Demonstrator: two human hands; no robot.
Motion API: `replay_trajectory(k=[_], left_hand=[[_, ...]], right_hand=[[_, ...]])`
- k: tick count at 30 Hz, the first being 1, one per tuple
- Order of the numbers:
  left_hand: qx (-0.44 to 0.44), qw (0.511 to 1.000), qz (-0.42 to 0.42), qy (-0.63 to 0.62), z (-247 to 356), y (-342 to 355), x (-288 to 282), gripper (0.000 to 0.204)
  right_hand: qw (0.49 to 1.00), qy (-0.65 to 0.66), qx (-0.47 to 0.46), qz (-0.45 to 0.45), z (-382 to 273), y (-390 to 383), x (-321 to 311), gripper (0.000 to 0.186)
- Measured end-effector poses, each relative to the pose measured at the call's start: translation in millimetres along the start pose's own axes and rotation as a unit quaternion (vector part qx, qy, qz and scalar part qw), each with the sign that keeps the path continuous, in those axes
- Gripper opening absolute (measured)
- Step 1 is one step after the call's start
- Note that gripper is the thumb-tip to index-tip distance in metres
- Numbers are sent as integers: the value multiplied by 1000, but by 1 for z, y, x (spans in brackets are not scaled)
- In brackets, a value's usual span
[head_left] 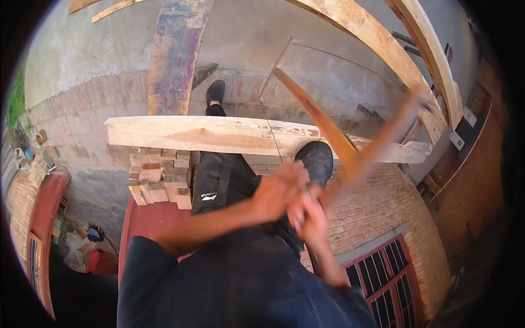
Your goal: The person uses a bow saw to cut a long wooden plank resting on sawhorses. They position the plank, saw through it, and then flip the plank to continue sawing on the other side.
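A long wooden handle (377, 142) crosses the middle right of the view, smeared by motion so that its far end near the upper right cannot be made out, and a second brown streak (314, 112) runs up and left from the same spot; whether that is another part of the same tool or its blurred trace cannot be told. The lower end of the handle sits in both hands, just above the dark trousers (229, 284). The left hand (279, 191) reaches across from the left on a bare, nearly level forearm, fingers wrapped over the grip; the right hand (309, 216) lies just beneath and touching it, fingers curled shut on the handle, its forearm rising from the lower edge. Both hands are blurred, so single fingers are hard to separate. Beyond them a pale wooden beam (208, 134) lies across, with the right shoe (314, 158) resting on it and the left shoe (215, 92) farther off on the wall top. Stacked bricks (158, 180) sit under the beam, a brick wall (383, 202) falls away to a barred window (385, 273), and curved timbers (383, 44) arch overhead
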State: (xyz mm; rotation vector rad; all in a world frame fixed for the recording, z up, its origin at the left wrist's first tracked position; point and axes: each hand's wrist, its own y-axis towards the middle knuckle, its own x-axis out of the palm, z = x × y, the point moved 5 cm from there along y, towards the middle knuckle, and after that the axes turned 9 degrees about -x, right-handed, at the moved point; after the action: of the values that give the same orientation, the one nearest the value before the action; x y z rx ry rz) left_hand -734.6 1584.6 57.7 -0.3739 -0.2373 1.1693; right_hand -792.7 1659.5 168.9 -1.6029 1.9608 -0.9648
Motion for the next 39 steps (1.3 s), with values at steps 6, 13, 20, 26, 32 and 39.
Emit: replay_trajectory(k=[6,13,20,26,32,39], left_hand=[[-159,974,-116,-116,-50,40,-25,33],[32,999,-19,-4,64,-20,-6,34],[-63,997,-51,1,-61,55,-26,45],[41,999,-35,-10,76,-28,-3,31],[57,998,-11,37,-21,31,-12,30],[52,999,3,-12,40,-5,-21,30]], right_hand=[[999,-53,5,-5,47,63,2,38],[998,-48,-3,-51,-33,-50,-3,30],[998,-66,-4,-3,53,74,0,41],[995,-72,-13,-67,-29,-67,-13,29],[993,-94,4,-67,38,31,-13,36],[997,-79,16,-16,-20,-25,14,29]])
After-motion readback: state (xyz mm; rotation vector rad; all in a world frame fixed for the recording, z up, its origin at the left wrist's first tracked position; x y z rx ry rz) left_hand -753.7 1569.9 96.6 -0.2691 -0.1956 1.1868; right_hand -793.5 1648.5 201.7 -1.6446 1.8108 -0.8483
